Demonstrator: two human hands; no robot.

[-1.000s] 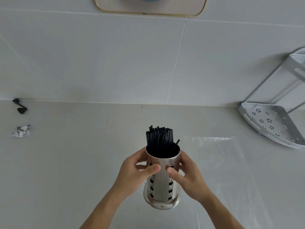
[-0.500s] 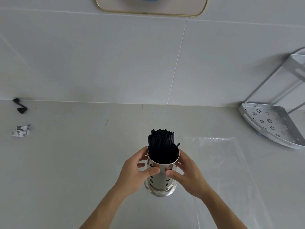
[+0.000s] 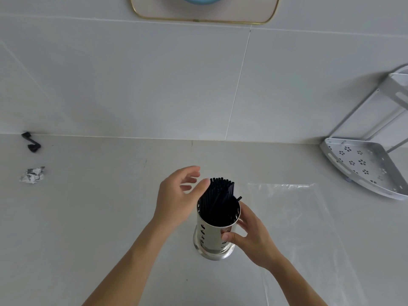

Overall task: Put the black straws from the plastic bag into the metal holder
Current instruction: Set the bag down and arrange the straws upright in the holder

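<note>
Now the right hand (image 3: 254, 235) grips the holder (image 3: 215, 237) upright on the tabletop (image 3: 110, 206), while the left hand (image 3: 176, 195), fingers spread, touches the straws (image 3: 219, 197).

- Bench (image 3: 110, 217): pale grey, smooth, meeting a tiled wall at the back.
- Metal holder (image 3: 213, 241): upright near the centre, perforated.
- Plastic bag (image 3: 304, 228): clear, flat, right of the holder.
- Corner rack (image 3: 362, 164): white, far right.
- Crumpled foil scrap (image 3: 32, 175): far left.
- Small black object (image 3: 32, 142): behind the scrap, by the wall.
</note>
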